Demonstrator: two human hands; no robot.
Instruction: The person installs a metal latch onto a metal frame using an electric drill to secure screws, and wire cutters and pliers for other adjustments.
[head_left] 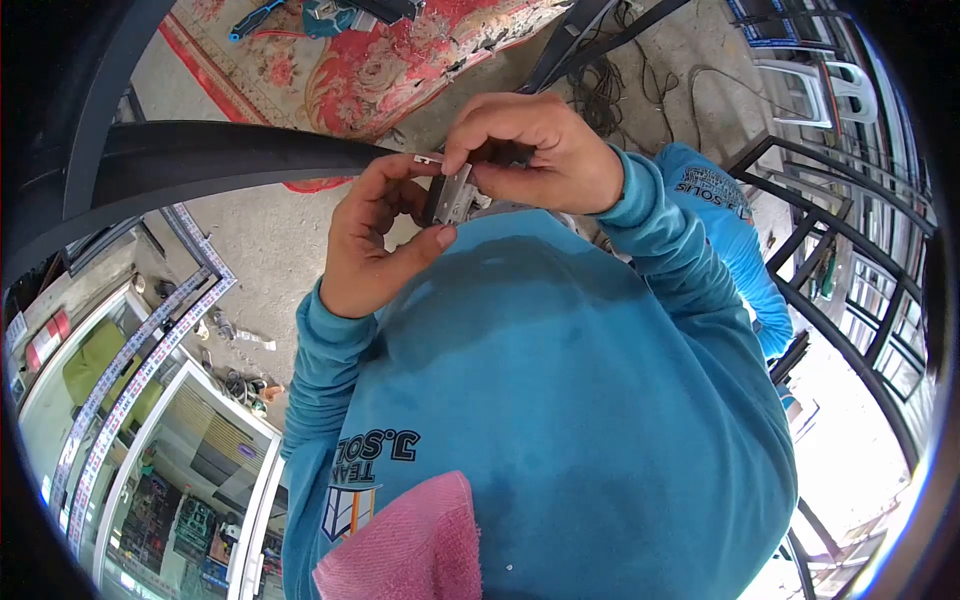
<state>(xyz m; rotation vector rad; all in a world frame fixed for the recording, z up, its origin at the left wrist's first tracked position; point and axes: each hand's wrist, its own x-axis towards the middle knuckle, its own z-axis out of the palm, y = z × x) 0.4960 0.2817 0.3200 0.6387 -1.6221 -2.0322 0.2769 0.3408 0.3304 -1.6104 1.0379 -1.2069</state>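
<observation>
Just in front of my chest, a small silver metal fitting point(455, 196) with slots or holes sits between my two hands. My left hand point(378, 225) grips its left side, with the thumb along the lower end and the fingers curled behind a dark edge. From the upper right, my right hand point(548, 150) pinches the top of the piece between thumb and fingers. Another little metal bit point(427, 159) shows by the left fingertips. The fingers partly hide the fitting, and I cannot make out its exact kind.
A long dark metal bar point(240, 160) runs in from the left, close to my left hand. Beyond lies a red floral mat point(350, 85) with tools. A person in a blue shirt point(720, 210) is at the right, near black frames point(830, 225). Glazed white-framed panels point(180, 470) stand left.
</observation>
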